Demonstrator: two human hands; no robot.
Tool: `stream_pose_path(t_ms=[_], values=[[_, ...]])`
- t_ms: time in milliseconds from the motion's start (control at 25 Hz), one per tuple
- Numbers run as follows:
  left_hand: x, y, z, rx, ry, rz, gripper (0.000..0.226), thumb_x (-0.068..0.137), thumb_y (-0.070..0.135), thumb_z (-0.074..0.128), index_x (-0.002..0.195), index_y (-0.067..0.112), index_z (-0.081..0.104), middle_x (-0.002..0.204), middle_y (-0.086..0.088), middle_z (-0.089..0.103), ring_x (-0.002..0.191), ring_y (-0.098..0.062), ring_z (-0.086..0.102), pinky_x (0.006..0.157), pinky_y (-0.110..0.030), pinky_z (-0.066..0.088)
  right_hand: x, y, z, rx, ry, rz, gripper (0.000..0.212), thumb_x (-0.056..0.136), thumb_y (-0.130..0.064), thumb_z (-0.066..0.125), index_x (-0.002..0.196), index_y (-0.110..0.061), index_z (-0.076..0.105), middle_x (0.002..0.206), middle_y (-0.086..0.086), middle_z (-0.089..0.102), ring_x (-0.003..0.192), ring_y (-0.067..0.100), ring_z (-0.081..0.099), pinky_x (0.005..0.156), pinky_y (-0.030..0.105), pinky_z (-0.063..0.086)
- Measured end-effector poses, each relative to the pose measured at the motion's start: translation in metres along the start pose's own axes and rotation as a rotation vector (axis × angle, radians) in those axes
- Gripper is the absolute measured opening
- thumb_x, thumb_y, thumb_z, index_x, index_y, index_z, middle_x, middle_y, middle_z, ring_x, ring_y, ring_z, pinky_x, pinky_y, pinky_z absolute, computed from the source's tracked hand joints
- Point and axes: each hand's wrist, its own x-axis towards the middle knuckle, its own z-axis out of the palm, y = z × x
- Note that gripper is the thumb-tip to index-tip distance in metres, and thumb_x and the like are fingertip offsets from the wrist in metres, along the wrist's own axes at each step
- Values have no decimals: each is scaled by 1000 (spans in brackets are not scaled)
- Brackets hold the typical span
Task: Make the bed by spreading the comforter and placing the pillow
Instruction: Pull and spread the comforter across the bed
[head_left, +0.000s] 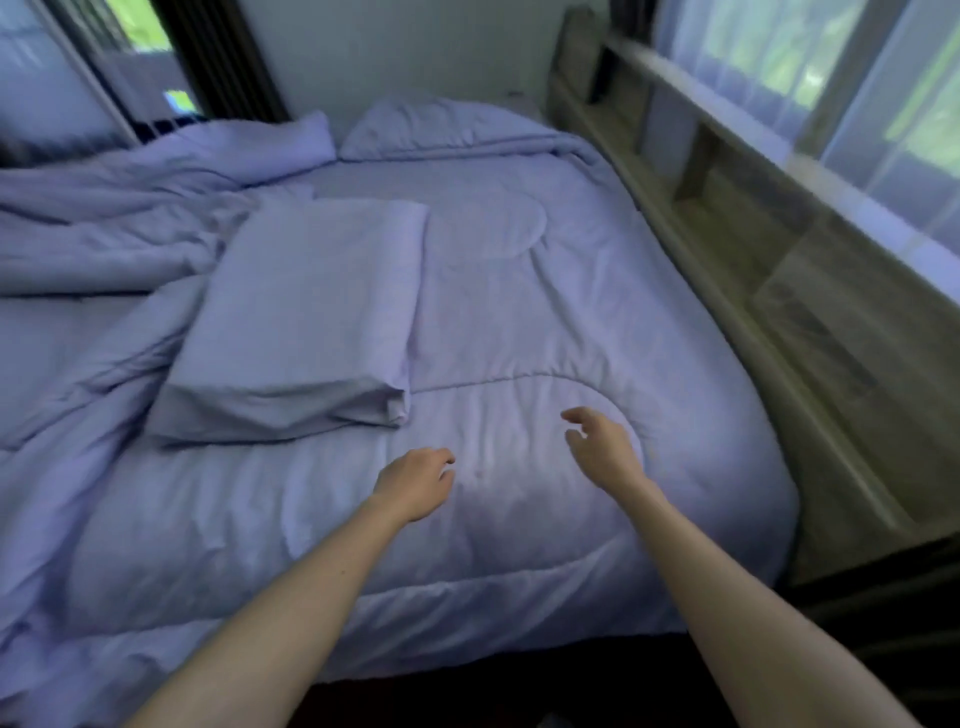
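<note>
A lilac quilted comforter (545, 322) covers the near right part of the bed and lies bunched in folds at the left. On it rests a flat rectangular pillow (306, 317) in a matching lilac case, left of centre. A second lilac pillow (441, 127) lies at the far end by the wall. My left hand (415, 483) hovers over the comforter just below the near pillow's corner, fingers loosely curled, holding nothing. My right hand (602, 452) is a little to its right, fingers apart and empty.
A wooden headboard with open shelf compartments (753, 249) runs along the bed's right side, with curtained windows (831, 78) behind it. A white wall (405, 47) stands at the far end. A dark curtain and window (218, 57) are at the far left.
</note>
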Motion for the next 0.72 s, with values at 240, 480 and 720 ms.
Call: stream_pose_path(t_ms=[240,480,720], values=[[-69,-112,-112,-294,363,-80,23,92,24,52,108,22,68,112,0,71,106,-21,64,89,-31,50,-16,-206,57,257,-261,-395,19,86,-13,56,96,-26,66,86,-4,73,82,16,70,79,26,51],[-182,-252,-169,-467,609,-161,21,93,16,52,106,21,68,100,7,73,94,-8,66,92,-30,50,-76,-361,144,497,-353,-578,17,88,-2,52,90,-10,67,78,7,71,61,3,65,61,19,48],[-265,-329,-198,-686,856,-174,22,93,9,50,99,20,68,85,2,74,77,-4,68,81,-22,51,-129,-441,221,699,-432,-645,20,90,-1,53,83,-13,67,66,-3,70,63,8,65,61,21,49]])
